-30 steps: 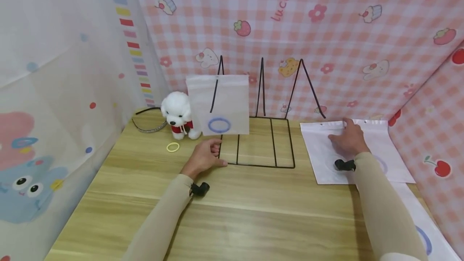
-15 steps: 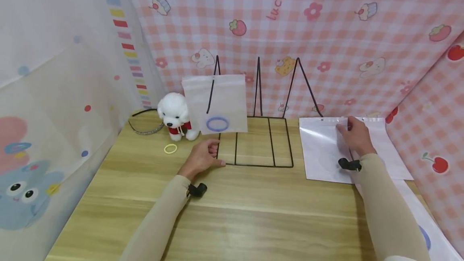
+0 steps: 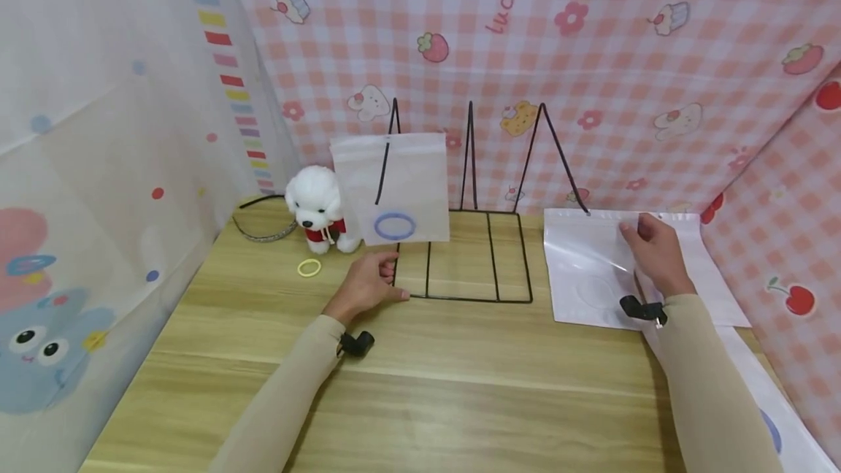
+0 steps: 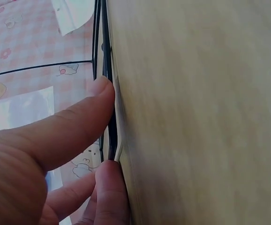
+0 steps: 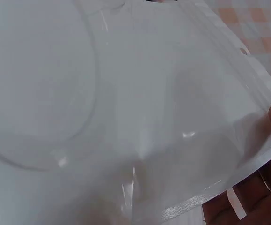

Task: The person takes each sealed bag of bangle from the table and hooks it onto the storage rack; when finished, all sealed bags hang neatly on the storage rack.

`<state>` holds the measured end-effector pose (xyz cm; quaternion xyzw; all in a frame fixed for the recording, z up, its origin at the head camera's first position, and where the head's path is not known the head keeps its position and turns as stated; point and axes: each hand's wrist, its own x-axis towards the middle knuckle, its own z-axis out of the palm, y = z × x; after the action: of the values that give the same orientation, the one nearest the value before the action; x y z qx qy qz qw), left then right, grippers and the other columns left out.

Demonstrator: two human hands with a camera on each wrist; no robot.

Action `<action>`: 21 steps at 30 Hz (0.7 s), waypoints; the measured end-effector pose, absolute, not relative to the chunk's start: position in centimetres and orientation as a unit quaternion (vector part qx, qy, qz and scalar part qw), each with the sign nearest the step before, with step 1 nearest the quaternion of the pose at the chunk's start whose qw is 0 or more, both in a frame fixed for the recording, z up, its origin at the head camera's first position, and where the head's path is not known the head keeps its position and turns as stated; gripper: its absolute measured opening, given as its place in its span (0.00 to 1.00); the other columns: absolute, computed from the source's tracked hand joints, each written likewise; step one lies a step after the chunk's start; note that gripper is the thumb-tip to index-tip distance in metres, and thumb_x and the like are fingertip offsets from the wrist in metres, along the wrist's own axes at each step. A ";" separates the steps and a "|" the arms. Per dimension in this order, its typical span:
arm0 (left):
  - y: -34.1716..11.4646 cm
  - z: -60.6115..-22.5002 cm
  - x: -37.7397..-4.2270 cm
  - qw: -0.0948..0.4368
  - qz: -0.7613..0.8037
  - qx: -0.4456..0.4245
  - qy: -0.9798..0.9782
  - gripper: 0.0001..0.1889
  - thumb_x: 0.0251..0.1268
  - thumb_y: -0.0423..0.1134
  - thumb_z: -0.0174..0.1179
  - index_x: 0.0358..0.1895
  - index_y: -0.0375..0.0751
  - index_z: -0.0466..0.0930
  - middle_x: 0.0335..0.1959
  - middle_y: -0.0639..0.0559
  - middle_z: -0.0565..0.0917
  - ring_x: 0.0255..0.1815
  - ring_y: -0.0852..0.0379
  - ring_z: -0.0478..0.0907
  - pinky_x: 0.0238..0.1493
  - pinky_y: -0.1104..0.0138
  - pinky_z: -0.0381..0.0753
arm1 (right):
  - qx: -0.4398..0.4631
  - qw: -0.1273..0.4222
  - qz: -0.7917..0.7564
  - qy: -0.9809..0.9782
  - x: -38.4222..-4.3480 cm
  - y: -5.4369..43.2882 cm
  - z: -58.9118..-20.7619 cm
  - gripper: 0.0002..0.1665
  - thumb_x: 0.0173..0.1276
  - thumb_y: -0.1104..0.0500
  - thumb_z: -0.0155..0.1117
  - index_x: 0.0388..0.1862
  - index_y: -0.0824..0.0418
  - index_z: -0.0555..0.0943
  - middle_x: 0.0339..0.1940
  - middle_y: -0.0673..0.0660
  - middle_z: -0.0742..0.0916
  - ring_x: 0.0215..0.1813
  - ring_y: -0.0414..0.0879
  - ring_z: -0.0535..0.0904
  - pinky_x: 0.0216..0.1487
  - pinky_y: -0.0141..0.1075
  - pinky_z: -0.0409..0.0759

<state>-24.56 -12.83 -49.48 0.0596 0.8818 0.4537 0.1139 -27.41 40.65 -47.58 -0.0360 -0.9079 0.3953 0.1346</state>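
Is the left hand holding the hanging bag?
No, the left hand grips the rack by its base, not the bag.

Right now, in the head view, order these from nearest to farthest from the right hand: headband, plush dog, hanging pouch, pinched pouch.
1. Pinched pouch: nearest, in the right hand itself.
2. Hanging pouch: to the left, on the rack.
3. Plush dog: just left of that pouch.
4. Headband: farthest, left of the dog.

Your right hand [image 5: 252, 194] pinches the corner of a glossy white bag [image 5: 144, 93], with orange-checked cloth [image 5: 261, 33] showing past its edge
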 end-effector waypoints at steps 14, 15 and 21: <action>-12.9 -49.8 -24.8 0.099 0.438 0.089 0.889 0.48 0.46 0.38 0.87 0.74 0.33 0.74 0.48 0.47 0.82 0.48 0.53 0.79 0.57 0.57 0.82 | -0.034 0.178 0.484 -0.856 -23.6 37.8 -43.8 0.14 0.81 0.51 0.63 0.40 0.62 0.80 0.24 0.41 0.77 0.31 0.40 0.70 0.31 0.27 0.70; -12.9 -49.8 -24.7 0.100 0.437 0.091 0.889 0.48 0.46 0.38 0.87 0.75 0.33 0.73 0.47 0.47 0.81 0.47 0.53 0.79 0.57 0.57 0.82 | -0.033 0.176 0.491 -0.853 -23.4 37.6 -43.5 0.13 0.81 0.51 0.63 0.43 0.60 0.81 0.26 0.41 0.78 0.32 0.40 0.71 0.33 0.26 0.72; -12.7 -49.6 -24.7 0.100 0.425 0.104 0.894 0.50 0.46 0.37 0.86 0.75 0.31 0.72 0.44 0.48 0.79 0.45 0.55 0.76 0.56 0.58 0.80 | -0.019 0.182 0.507 -0.843 -21.7 36.1 -42.0 0.12 0.80 0.53 0.64 0.54 0.57 0.84 0.34 0.39 0.84 0.37 0.39 0.77 0.39 0.21 0.78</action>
<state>-24.68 -12.69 -49.59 0.1037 0.8936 0.4252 0.0996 -21.65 36.13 -41.97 -0.0191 -0.8426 0.5065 0.1817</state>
